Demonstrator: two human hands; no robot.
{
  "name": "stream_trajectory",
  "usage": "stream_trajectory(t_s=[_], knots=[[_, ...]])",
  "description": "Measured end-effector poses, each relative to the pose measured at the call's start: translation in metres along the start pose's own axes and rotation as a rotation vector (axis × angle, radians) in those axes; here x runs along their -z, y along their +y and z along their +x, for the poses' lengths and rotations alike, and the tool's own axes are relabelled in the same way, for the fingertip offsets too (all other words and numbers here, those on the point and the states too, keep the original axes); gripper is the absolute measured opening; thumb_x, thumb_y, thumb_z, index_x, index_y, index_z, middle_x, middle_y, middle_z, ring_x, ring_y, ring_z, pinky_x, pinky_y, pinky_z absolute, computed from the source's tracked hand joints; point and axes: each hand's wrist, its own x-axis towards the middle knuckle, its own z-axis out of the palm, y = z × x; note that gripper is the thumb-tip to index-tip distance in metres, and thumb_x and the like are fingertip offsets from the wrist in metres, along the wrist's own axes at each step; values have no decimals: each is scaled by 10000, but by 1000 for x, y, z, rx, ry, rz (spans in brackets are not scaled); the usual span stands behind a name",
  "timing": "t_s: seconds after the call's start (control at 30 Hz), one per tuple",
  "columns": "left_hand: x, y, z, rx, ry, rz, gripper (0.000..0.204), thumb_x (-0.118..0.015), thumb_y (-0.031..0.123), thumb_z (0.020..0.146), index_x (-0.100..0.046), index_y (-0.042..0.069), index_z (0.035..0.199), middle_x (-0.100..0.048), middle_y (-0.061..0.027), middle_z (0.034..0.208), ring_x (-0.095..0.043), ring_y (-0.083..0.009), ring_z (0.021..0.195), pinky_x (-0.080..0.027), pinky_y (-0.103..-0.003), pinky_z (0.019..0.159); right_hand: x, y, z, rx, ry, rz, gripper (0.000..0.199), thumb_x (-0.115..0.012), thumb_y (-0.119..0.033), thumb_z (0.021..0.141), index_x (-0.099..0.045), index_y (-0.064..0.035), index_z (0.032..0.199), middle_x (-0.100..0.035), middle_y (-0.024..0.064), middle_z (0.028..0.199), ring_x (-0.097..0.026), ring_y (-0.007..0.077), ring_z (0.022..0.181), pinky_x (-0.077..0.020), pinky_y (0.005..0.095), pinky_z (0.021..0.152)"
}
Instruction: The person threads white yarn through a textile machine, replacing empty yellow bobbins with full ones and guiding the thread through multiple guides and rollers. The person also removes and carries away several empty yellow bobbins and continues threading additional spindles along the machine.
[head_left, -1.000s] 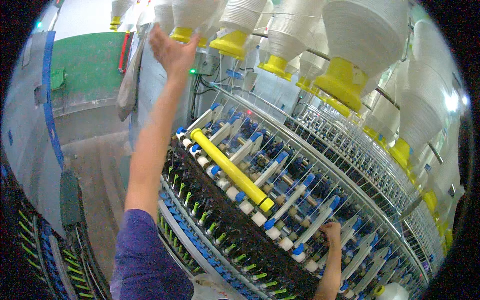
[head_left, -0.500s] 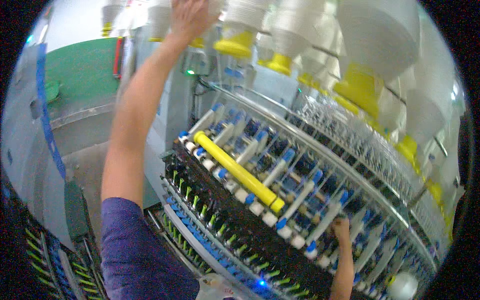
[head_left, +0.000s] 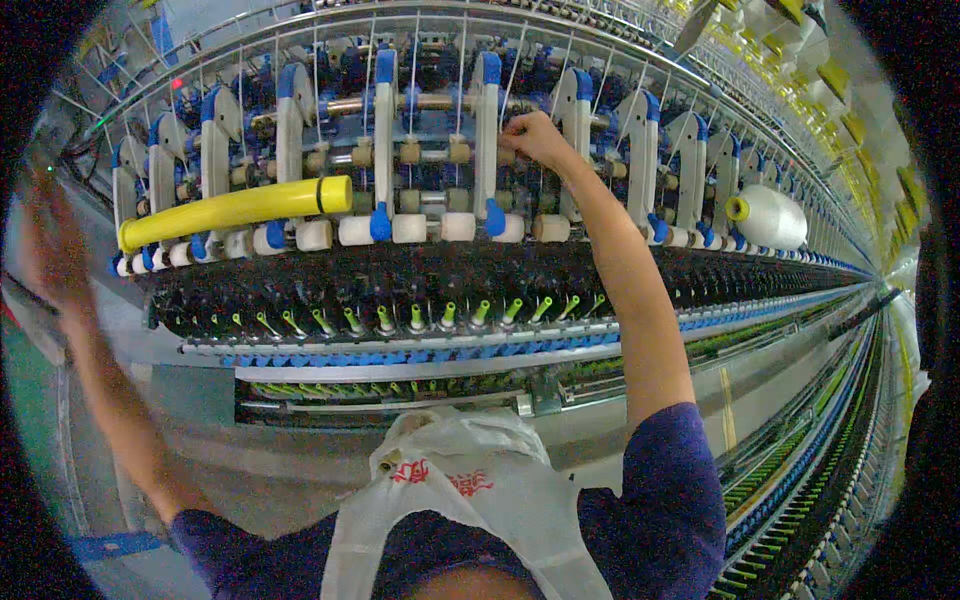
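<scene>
My right hand (head_left: 535, 138) reaches into the top of a spinning frame (head_left: 410, 230), between two pale drafting arms with blue caps. Its fingers are pinched together at the lower end of a white roving strand (head_left: 512, 75) that slants down to them. My left hand (head_left: 55, 240) is off to the far left, beside the machine's end, smeared by motion, so its fingers cannot be read. A yellow tube (head_left: 240, 212) with a black band lies across the white rollers, left of my right hand. Farther right, a white yarn bobbin (head_left: 772, 218) with a yellow core rests on the frame.
A row of spindles with green tips (head_left: 448, 313) runs below the rollers. Above, a metal rail (head_left: 330, 25) crosses with several strands hanging down. Another spindle row (head_left: 800, 500) stands at the lower right. My white apron (head_left: 450, 440) shows at the bottom.
My left hand has come down from the hanging white bobbins to the far left. The view has turned to face the frame squarely; my right hand stays among the drafting arms.
</scene>
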Motion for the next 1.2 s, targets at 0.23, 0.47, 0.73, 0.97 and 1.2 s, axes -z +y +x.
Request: stream_trajectory(t_s=[0.23, 0.47, 0.73, 0.97, 1.2], knots=[[66, 318, -157, 375, -531, -678, 322, -639, 18, 709, -598, 57, 1026, -574, -76, 688, -540, -224, 550, -408, -334, 464, -7, -1, -1, 126, 56, -147, 157, -682, -163, 784, -686, -10, 819, -635, 76, 657, -581, 118, 614, -481, 306, 578], [78, 451, -183, 916, -798, -1148, 134, -592, 39, 832, -634, 7, 955, -621, -171, 743, -606, -300, 569, -455, -355, 474, -25, 0, 1, 122, 131, -263, 221, -688, -286, 655, -705, -108, 785, -664, 138, 799, -632, 325, 757, -500, 433, 717], [87, 517, -182, 703, -879, -1229, 151, -589, 101, 833, -637, 20, 951, -629, -144, 737, -612, -302, 589, -483, -368, 526, -36, 0, 0, 129, 260, -218, 245, -699, -302, 720, -682, -58, 711, -649, 146, 731, -619, 341, 740, -488, 432, 695], [104, 528, -171, 775, -996, -1227, 145, -599, 119, 830, -658, 39, 935, -628, -145, 731, -610, -302, 593, -486, -363, 546, -35, -4, -1, 123, 239, -191, 242, -715, -291, 708, -682, -60, 771, -655, 150, 780, -622, 334, 758, -491, 427, 707], [112, 525, -191, 812, -1127, -1190, 130, -614, 121, 816, -650, 42, 913, -633, -157, 740, -612, -339, 628, -484, -396, 560, -38, -3, 1, 160, 295, -281, 246, -683, -314, 733, -680, -71, 770, -639, 164, 755, -619, 347, 764, -494, 439, 701]])
